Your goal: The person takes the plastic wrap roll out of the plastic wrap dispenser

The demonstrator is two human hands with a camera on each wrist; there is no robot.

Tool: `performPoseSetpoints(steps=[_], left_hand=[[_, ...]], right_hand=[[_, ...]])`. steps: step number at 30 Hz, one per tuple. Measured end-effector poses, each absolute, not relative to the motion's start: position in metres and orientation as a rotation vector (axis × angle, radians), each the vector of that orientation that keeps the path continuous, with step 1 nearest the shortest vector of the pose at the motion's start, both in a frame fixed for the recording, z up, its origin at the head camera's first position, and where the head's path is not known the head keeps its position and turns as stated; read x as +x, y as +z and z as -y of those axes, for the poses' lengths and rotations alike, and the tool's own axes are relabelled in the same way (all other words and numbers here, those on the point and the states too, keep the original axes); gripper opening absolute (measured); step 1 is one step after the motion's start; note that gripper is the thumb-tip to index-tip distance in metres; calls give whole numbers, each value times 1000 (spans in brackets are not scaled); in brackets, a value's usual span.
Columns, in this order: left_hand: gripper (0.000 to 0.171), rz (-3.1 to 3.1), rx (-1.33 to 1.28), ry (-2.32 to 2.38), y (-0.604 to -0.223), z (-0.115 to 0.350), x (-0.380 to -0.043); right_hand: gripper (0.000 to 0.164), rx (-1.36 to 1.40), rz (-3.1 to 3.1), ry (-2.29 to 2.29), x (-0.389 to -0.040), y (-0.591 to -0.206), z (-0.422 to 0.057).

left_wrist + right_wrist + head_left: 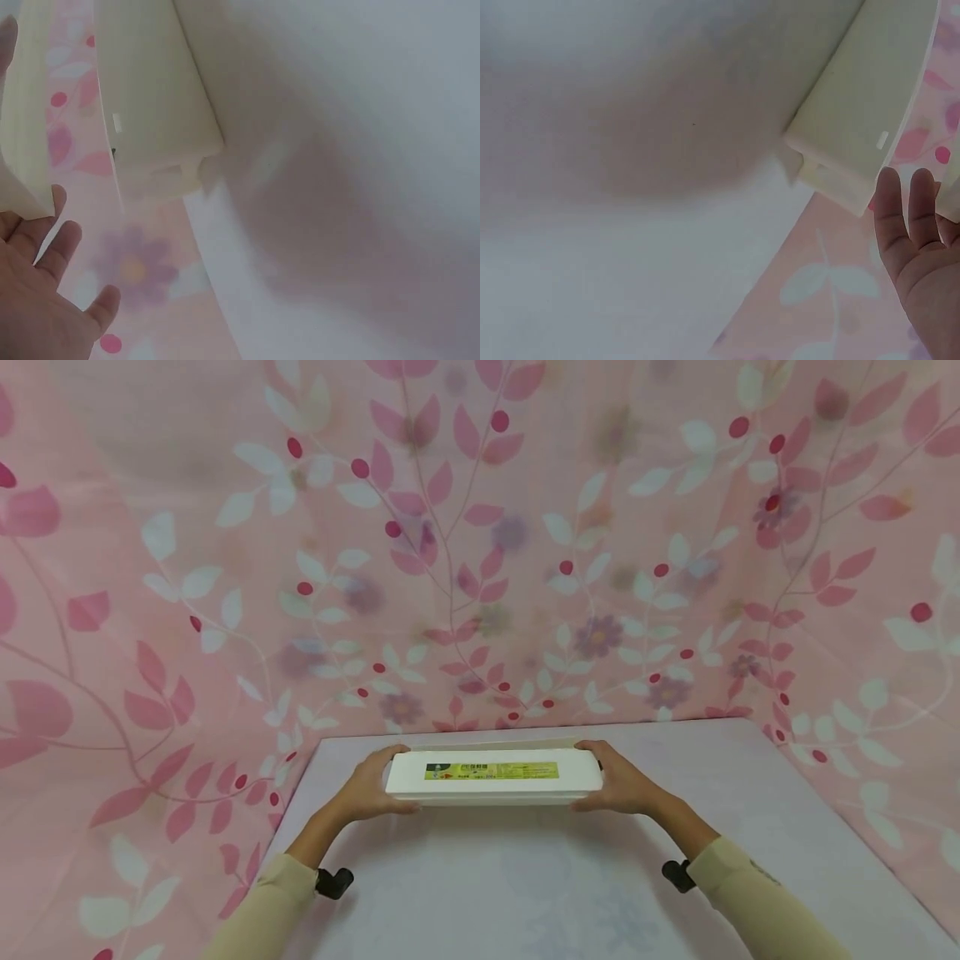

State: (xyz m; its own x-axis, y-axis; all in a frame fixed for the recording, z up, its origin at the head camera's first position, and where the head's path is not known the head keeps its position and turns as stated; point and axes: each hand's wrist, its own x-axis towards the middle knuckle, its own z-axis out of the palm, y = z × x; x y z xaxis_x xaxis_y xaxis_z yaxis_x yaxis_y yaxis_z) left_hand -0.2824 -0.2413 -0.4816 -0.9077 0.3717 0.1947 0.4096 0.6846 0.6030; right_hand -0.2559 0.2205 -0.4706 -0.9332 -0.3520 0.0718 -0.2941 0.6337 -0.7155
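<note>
A long white lid (491,785) with a yellow-green printed label (491,771) spans the gap between both hands in the head view. My left hand (371,787) grips its left end, thumb at the near side and fingers at the far side. Its right end is held the same way by my right hand (618,783). Both wrist views show a separate long cream box (157,90) beneath, apart from the lid, standing on the table near its far edge. The box's end (836,184) has a recessed opening. What lies inside the box is hidden.
The pale table (487,885) reaches back to a pink curtain (480,568) printed with leaves and flowers, which also hangs at both sides. Black wrist mounts (334,883) sit at the cuffs of the light sleeves (270,906).
</note>
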Motion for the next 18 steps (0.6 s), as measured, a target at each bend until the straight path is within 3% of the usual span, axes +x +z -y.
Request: performPoseSetpoints(steps=[8,18], left_hand=[[93,2847,-675,-1029,-486,243,-266],[96,2812,-726,-1106,-503,246,-260]], right_hand=[[100,-577,-2771,-1162,-247,-474,-222],[100,-622,-2766,-1152,-242,-488,-224]])
